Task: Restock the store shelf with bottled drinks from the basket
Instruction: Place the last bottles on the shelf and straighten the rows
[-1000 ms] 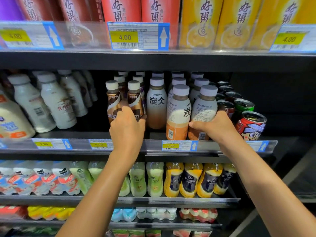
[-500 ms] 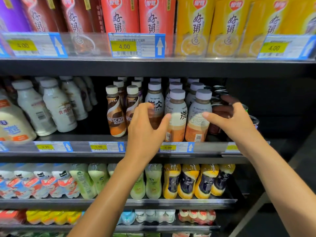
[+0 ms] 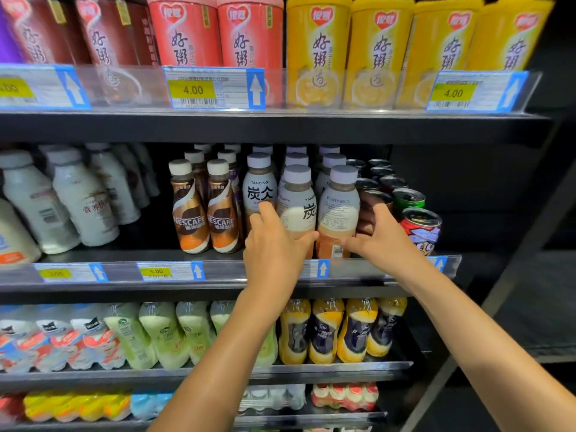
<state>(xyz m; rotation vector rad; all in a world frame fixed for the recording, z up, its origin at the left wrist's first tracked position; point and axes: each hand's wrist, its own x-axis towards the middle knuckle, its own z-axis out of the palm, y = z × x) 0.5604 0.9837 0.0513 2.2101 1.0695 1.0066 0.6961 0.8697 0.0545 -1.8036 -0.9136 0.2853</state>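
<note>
Left hand (image 3: 274, 247) clasps middle Tanbing bottle (image 3: 296, 198), front row of shelf (image 3: 218, 271). Right hand (image 3: 386, 241) grips end Tanbing bottle (image 3: 338, 207) at its 3 o'clock. Drink cans (image 3: 408, 199) sit just beyond, same bearing.

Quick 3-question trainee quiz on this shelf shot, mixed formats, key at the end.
1. Fill in: the tag below the Nescafe bottles reads ___.
2. What stands right of the Tanbing bottles? A cans; B cartons; C jars.
3. True or false: the left hand and the right hand are both on Tanbing bottles.
Key: 1 5.00; 2 A; 3 true.
</note>
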